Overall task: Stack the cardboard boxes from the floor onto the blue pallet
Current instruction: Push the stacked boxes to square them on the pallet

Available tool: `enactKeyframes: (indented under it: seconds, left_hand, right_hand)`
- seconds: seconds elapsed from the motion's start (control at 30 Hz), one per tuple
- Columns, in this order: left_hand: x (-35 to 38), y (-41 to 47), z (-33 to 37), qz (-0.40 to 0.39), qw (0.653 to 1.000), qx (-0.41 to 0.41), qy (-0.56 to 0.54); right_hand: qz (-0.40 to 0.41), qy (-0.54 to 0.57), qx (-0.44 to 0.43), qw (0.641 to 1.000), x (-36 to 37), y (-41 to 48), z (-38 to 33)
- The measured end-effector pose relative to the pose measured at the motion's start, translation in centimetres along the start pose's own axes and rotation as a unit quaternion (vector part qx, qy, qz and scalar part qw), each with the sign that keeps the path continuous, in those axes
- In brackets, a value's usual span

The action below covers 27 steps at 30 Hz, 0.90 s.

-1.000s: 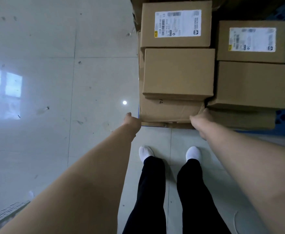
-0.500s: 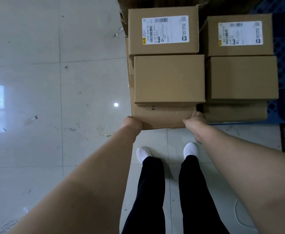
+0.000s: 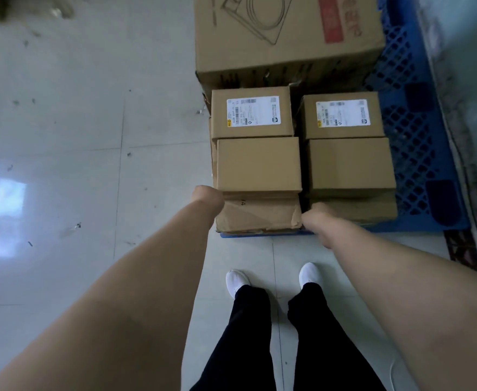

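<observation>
Floor (image 3: 62, 136): pale glossy tiles, scuffed and speckled, window glare at the left edge.

Blue pallet (image 3: 418, 153): lattice top, lying on the floor right of centre; its open grid shows along the right side, and a thin blue lip shows under the near-left box.

Big printed box (image 3: 282, 38): largest carton, at the far end of the pallet, line drawing and a red panel on top, near edge crumpled.

In front of it, two columns of smaller cardboard boxes, side by side with a narrow dark gap between them:
- Left column: labelled box (image 3: 251, 115) at the back, plain box (image 3: 258, 163) in front of it and overlapping its near edge, both on top of the bottom box (image 3: 260, 214). The bottom box is dented, with a torn right corner and "14" written on its front face; it sits at the pallet's near-left corner, its bottom edge at the pallet lip.
- Right column: second labelled box (image 3: 341, 115) at the back, second plain box (image 3: 350, 165) in front, and a lower box (image 3: 356, 208) under that, only its front strip visible.

Person: standing just short of the pallet, black trousers (image 3: 248, 334), white shoes (image 3: 236, 280), both bare forearms reaching forward.

Left hand (image 3: 207, 198): pressed against the bottom box's upper-left corner, fingers wrapped out of sight round the side; gripping it.
Right hand (image 3: 315, 218): at the torn right corner of the same box, fingers tucked into the gap between the columns; holding that side.
</observation>
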State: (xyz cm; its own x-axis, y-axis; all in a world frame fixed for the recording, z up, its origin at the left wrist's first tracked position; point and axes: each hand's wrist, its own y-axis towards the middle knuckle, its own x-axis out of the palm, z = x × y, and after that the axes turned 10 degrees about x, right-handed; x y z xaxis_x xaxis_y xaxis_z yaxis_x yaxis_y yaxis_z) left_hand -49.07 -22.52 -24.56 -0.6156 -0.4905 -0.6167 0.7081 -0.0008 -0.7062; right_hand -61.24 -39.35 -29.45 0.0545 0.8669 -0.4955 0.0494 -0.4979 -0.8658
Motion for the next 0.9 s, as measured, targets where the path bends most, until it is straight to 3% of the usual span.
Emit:
enactKeyframes:
  seconds: [0.07,0.13,0.2,0.23,0.27,0.3,0.43,0.6,0.9]
  left_hand:
    - [-1.5,-3.5,1.5,-0.022,0.98,0.092,0.176]
    - [-2.7,-5.7,2.4,-0.016,0.956,0.155,0.248]
    - [-3.4,-7.2,3.3,0.009,0.98,0.137,0.143]
    - [-3.7,-7.7,4.0,0.028,0.995,0.092,-0.023]
    - [-4.1,-8.8,4.6,0.029,0.988,0.052,-0.142]
    - [-4.3,-10.0,4.9,0.029,0.983,0.058,-0.172]
    - [-4.3,-12.6,5.9,0.019,0.977,0.111,-0.179]
    - [-5.1,-16.4,6.4,0.034,0.974,0.109,-0.194]
    - [-10.4,-16.5,7.3,0.068,0.963,0.161,-0.204]
  right_hand:
    - [-0.015,0.019,-0.043,0.999,-1.9,-2.1,-0.3]
    - [-0.02,0.018,-0.092,0.995,-3.9,-4.3,-0.3]
    - [-0.015,0.028,-0.133,0.991,-5.8,-6.4,-0.2]
    - [-0.014,0.041,-0.15,0.988,-6.7,-7.2,0.0]
    - [-0.007,0.049,-0.165,0.985,-7.5,-7.8,0.3]
    - [-0.002,0.054,-0.179,0.982,-8.2,-8.3,0.5]
    - [0.006,0.052,-0.236,0.97,-10.9,-10.1,1.4]
    - [0.026,0.041,-0.292,0.955,-14.1,-11.2,2.3]
    - [0.051,0.005,-0.319,0.946,-15.8,-12.9,-0.7]
